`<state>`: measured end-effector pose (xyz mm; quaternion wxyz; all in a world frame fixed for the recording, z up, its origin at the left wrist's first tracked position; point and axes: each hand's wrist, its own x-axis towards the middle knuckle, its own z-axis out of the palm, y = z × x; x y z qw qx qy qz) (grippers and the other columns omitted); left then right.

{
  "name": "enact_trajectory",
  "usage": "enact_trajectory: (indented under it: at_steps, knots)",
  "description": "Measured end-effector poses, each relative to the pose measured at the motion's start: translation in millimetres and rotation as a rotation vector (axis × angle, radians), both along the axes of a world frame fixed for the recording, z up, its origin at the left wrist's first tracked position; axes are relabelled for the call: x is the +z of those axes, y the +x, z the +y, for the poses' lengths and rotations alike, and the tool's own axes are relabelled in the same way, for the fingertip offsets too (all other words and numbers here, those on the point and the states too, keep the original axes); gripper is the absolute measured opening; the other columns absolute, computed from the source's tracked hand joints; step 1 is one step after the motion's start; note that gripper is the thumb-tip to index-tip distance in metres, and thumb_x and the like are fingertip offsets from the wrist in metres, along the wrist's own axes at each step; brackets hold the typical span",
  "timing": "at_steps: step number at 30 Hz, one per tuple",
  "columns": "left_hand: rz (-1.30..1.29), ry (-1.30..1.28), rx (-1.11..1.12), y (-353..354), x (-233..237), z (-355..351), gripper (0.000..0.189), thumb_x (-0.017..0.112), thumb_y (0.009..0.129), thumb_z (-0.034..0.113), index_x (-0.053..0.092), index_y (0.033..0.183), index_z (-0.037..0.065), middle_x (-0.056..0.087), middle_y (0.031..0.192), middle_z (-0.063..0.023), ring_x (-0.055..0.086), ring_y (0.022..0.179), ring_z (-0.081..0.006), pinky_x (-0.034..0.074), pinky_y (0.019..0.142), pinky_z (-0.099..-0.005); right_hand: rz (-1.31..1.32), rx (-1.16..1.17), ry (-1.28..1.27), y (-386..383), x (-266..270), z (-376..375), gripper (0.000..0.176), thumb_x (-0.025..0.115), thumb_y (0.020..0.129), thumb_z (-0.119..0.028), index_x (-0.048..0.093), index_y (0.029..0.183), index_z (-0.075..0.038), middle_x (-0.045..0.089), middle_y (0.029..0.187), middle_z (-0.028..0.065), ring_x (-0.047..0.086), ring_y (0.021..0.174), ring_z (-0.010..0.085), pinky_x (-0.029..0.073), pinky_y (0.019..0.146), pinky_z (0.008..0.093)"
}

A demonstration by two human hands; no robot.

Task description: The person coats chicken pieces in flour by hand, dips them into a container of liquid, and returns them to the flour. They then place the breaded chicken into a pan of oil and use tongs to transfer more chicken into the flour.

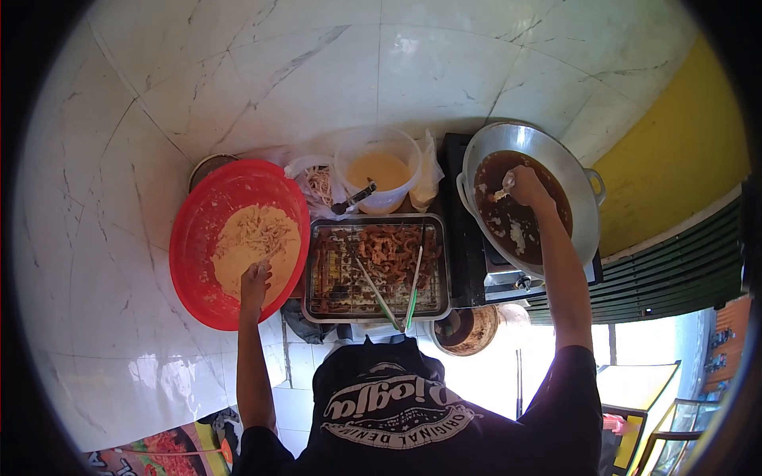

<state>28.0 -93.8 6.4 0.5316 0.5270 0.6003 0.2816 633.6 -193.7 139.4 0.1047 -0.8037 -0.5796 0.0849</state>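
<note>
A black short-sleeved shirt (468, 448) bears white lettering (397, 401).

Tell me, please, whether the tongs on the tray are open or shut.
Open: the tongs spread wide over the tray, their tips far apart.

Walled across the top and left in white tile (302, 71) with grey veins and thin joints, shining in patches at lower left. Turns into a yellow wall (675, 143) at upper right, with dark green slats (659, 278) below. Floored in pale tiles (298, 373). Glares brightly at lower right, near a yellow-edged stand (639, 389). Shows a printed banner (171, 448) at lower left.
</note>
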Motion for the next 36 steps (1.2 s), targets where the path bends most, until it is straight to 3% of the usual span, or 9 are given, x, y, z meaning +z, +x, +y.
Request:
enact_trajectory:
  at_steps: [5, 11, 15, 20, 24, 25, 26, 30, 36]
  knots:
    - [0.015, 0.004, 0.001, -19, -1, 4, 0.044, 0.046, 0.092, 0.035, 0.051, 0.122, 0.004, 0.057, 0.115, -0.0106, 0.055, 0.104, -0.0207, 0.045, 0.084, -0.0346, -0.148, -0.253, 0.2, -4, 33, 28, 0.022, 0.062, 0.076, -0.012, 0.064, 0.096, -0.005, 0.062, 0.098, 0.0236, 0.059, 0.096, 0.039, 0.048, 0.085, 0.0429]
    - [0.06, 0.0, -0.032, -48, -12, 25, 0.043, 0.049, 0.089, 0.032, 0.051, 0.121, 0.004, 0.058, 0.11, -0.008, 0.056, 0.099, -0.0184, 0.046, 0.079, -0.0334, -0.076, -0.021, 0.693, -125, 147, 83, 0.016, 0.059, 0.081, -0.011, 0.063, 0.092, 0.0, 0.065, 0.084, 0.0208, 0.065, 0.08, 0.034, 0.051, 0.072, 0.0383]
    - [0.009, 0.088, 0.05, -52, -7, 37, 0.037, 0.053, 0.086, 0.02, 0.053, 0.117, -0.001, 0.062, 0.094, -0.0056, 0.058, 0.085, -0.0124, 0.045, 0.069, -0.0244, 0.223, 0.355, 0.804, -235, 151, 117, 0.013, 0.058, 0.081, -0.003, 0.063, 0.093, -0.001, 0.066, 0.084, 0.0174, 0.067, 0.077, 0.026, 0.052, 0.069, 0.0308]
    - [0.052, 0.135, -0.012, -71, -31, 76, 0.04, 0.058, 0.082, 0.011, 0.051, 0.118, -0.006, 0.064, 0.097, -0.0128, 0.061, 0.089, -0.017, 0.047, 0.077, -0.0275, 0.507, 0.571, 0.524, -366, 87, 161, 0.014, 0.059, 0.078, -0.005, 0.062, 0.091, 0.0, 0.065, 0.08, 0.0188, 0.066, 0.075, 0.0282, 0.052, 0.068, 0.0331]
    - [0.116, 0.214, -0.047, -90, -74, 120, 0.038, 0.059, 0.081, 0.012, 0.052, 0.116, -0.002, 0.063, 0.1, -0.0105, 0.06, 0.091, -0.018, 0.047, 0.074, -0.028, 0.701, 0.615, 0.308, -428, -17, 212, 0.016, 0.058, 0.076, -0.006, 0.063, 0.09, -0.001, 0.064, 0.079, 0.0203, 0.065, 0.077, 0.0319, 0.051, 0.07, 0.038]
    - [0.2, 0.303, -0.038, -87, -72, 126, 0.036, 0.058, 0.081, 0.011, 0.052, 0.114, -0.003, 0.063, 0.099, -0.0151, 0.061, 0.091, -0.0253, 0.047, 0.078, -0.033, 0.707, 0.626, 0.292, -439, -41, 222, 0.016, 0.057, 0.075, -0.005, 0.063, 0.09, -0.001, 0.064, 0.079, 0.0208, 0.065, 0.078, 0.0333, 0.051, 0.071, 0.0397]
    - [0.286, 0.39, -0.03, -85, -71, 133, 0.033, 0.057, 0.081, 0.01, 0.053, 0.112, -0.004, 0.064, 0.097, -0.0198, 0.062, 0.091, -0.0326, 0.048, 0.081, -0.0381, 0.708, 0.641, 0.286, -447, -65, 232, 0.016, 0.057, 0.075, -0.005, 0.063, 0.09, -0.001, 0.064, 0.079, 0.0208, 0.065, 0.078, 0.0333, 0.051, 0.071, 0.0397]
    - [0.528, 0.274, -0.076, -84, -71, 158, 0.031, 0.058, 0.081, 0.01, 0.053, 0.11, -0.001, 0.062, 0.102, -0.0195, 0.059, 0.097, -0.0355, 0.047, 0.083, -0.0423, 0.483, 0.576, 0.02, -474, -152, 257, 0.029, 0.053, 0.072, 0.001, 0.062, 0.099, -0.003, 0.064, 0.087, 0.0222, 0.062, 0.086, 0.0377, 0.05, 0.075, 0.0429]
    - [0.802, 0.29, -0.107, -73, -77, 165, 0.036, 0.065, 0.078, 0.012, 0.056, 0.11, -0.001, 0.062, 0.1, -0.019, 0.059, 0.098, -0.033, 0.048, 0.083, -0.041, 0.327, 0.578, -0.123, -521, -170, 261, 0.035, 0.052, 0.077, -0.002, 0.059, 0.111, -0.006, 0.055, 0.116, 0.022, 0.052, 0.11, 0.0342, 0.042, 0.093, 0.0465]
